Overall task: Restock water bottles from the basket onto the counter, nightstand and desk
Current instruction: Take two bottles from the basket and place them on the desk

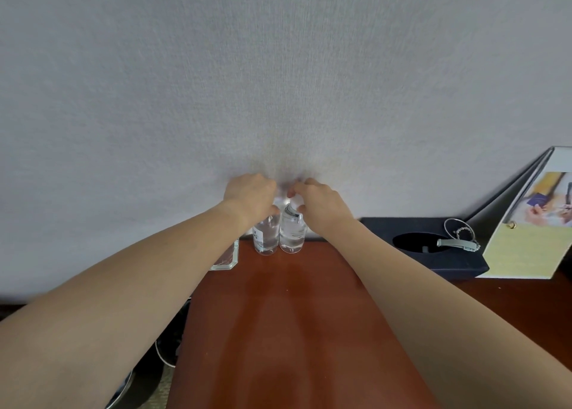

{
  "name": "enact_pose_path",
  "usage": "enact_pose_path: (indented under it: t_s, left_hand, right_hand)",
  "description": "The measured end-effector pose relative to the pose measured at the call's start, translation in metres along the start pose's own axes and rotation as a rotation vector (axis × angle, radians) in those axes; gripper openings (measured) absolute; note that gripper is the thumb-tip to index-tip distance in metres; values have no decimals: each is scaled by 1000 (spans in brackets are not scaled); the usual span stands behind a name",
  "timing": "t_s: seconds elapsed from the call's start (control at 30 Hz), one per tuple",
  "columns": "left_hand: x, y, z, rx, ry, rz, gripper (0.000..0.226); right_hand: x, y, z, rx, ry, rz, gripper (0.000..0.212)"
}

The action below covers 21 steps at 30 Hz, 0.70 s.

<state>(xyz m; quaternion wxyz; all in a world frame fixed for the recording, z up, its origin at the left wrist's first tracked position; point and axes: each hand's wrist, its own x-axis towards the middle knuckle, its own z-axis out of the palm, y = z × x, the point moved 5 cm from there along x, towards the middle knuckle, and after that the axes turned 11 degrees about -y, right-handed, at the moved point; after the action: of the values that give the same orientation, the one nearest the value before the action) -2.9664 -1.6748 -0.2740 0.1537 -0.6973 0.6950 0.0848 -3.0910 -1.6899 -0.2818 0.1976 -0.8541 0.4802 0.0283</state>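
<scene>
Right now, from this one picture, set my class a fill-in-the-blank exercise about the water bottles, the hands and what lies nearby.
1. The left hand holds the top of the left water bottle; the right hand holds the right water bottle: ____ bottles in all.
2. Both bottles stand upright on the wooden surface, close to the grey ____.
3. The dark tray lies to the bottles' ____.
Missing words: two; wall; right.

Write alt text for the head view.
The left hand grips the top of the left bottle and the right hand the right bottle, upright side by side at the back of a wooden top by a grey wall. A dark tray sits to the right.
</scene>
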Motion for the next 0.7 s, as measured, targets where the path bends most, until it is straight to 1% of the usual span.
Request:
enact_pose_path:
  t_s: [0.37,0.7]
  left_hand:
    - [2,-3,0,-39,12,-55,38]
    - [8,-7,6,-62,15,-78,37]
  right_hand:
    - [2,-3,-1,58,3,45,35]
    - [6,-5,-3,50,-7,112,32]
